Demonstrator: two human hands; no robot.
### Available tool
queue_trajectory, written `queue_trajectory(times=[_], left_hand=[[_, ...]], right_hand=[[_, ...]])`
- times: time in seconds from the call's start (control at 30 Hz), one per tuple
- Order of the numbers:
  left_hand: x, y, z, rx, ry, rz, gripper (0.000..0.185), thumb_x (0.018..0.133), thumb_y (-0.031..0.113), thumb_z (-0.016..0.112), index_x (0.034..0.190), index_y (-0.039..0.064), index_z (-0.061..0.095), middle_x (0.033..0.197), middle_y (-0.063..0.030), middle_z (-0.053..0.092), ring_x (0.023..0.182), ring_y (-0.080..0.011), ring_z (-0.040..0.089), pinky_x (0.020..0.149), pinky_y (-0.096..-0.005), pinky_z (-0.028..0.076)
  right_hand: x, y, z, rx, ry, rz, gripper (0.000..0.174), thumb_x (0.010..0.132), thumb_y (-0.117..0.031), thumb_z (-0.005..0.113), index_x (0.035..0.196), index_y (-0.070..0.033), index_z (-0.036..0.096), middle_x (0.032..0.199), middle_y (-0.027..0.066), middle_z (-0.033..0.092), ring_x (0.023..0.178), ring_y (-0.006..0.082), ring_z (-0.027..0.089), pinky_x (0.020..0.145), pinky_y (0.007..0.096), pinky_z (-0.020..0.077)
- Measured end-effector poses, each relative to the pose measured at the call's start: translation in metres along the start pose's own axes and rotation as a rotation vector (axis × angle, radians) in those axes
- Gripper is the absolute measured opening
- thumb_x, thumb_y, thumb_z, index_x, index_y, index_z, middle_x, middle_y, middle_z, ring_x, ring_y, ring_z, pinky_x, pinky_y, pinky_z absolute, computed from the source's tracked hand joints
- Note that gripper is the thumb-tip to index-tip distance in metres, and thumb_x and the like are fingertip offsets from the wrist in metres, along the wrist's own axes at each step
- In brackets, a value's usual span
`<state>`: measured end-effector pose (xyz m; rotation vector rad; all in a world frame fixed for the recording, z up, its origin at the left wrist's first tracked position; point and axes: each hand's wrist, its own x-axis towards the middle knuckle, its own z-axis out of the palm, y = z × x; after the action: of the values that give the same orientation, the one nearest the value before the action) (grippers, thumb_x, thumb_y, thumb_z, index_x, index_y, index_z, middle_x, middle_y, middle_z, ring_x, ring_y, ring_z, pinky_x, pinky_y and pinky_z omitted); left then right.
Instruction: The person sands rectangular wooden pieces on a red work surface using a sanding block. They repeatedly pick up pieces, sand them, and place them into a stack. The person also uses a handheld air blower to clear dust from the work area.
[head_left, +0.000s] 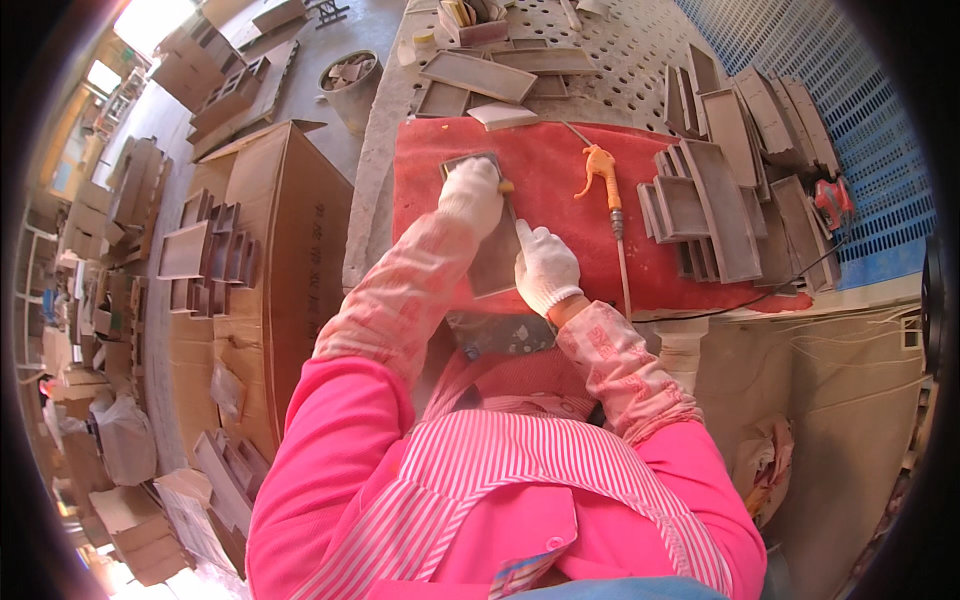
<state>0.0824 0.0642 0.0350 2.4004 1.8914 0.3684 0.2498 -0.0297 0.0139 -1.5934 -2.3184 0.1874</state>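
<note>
A shallow rectangular tray (493, 262) with a raised rim, grey-brown and apparently wooden, lies lengthwise before me on a red cloth (427, 169). My left hand (472, 195), in a white knit glove, is curled over the tray's far half. A small yellow block (506, 186) pokes out at its right side; the rest of it is hidden under the hand. Also gloved, my right hand (551, 266) holds the tray's right edge near its closer end, its index finger pointing along the rim. An orange air blow gun (602, 180) with a hose lies right of the tray.
Similar trays (720, 202) stand stacked at the right, beside a red power tool (832, 202) and a blue perforated panel (825, 90). More trays (480, 75) lie beyond the cloth on the perforated tabletop (637, 67). A large cardboard box (255, 300) and a bucket (351, 90) stand left.
</note>
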Motion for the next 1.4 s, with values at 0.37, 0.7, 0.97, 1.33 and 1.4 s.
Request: queue_trajectory(times=[0.37,0.7,0.97,1.33,1.4], left_hand=[[-0.032,-0.021,-0.002,-0.104,0.033,0.004,0.024,0.088,0.02,0.07,0.109,0.01,0.062,0.104,-0.0136,0.066,0.097,-0.0379,0.067,0.085,-0.0511,0.055],[-0.097,0.035,-0.008,0.436,-0.228,0.03,0.041,0.097,0.029,0.056,0.126,0.003,0.066,0.119,-0.0122,0.067,0.115,-0.0299,0.062,0.103,-0.0472,0.044],[0.005,-0.008,0.003,0.642,-0.17,-0.23,0.048,0.099,0.025,0.055,0.137,-0.003,0.066,0.138,-0.0198,0.065,0.137,-0.0403,0.054,0.121,-0.0648,0.031],[-0.11,0.038,-0.007,0.185,-0.18,-0.249,0.04,0.097,0.026,0.057,0.13,0.007,0.068,0.129,-0.0089,0.066,0.125,-0.0301,0.057,0.109,-0.0474,0.042],[-0.093,0.031,-0.008,0.113,-0.128,-0.352,0.032,0.096,0.027,0.059,0.123,0.014,0.071,0.123,-0.0071,0.067,0.119,-0.03,0.06,0.096,-0.0437,0.051]], right_hand=[[0.004,-0.002,0.007,0.023,-0.025,0.062,0.056,0.091,-0.019,0.065,0.145,-0.008,0.057,0.102,0.0147,0.071,0.089,0.0349,0.073,0.077,0.0478,0.06],[0.006,-0.005,0.013,0.056,0.03,0.106,0.053,0.093,-0.019,0.059,0.145,-0.009,0.059,0.105,0.0147,0.073,0.092,0.0346,0.074,0.079,0.0498,0.0593],[0.015,-0.01,0.009,0.098,0.005,0.134,0.041,0.1,-0.022,0.055,0.141,-0.022,0.06,0.105,0.0126,0.077,0.09,0.0379,0.075,0.075,0.0544,0.0592],[0.014,0.001,0.021,0.073,0.033,0.085,0.049,0.102,-0.022,0.052,0.149,-0.007,0.056,0.114,0.0214,0.075,0.097,0.0406,0.074,0.082,0.0533,0.0587],[0.006,-0.009,0.017,0.058,-0.051,0.129,0.051,0.102,-0.023,0.051,0.151,-0.007,0.054,0.116,0.0234,0.074,0.099,0.0426,0.074,0.084,0.0548,0.0578]])
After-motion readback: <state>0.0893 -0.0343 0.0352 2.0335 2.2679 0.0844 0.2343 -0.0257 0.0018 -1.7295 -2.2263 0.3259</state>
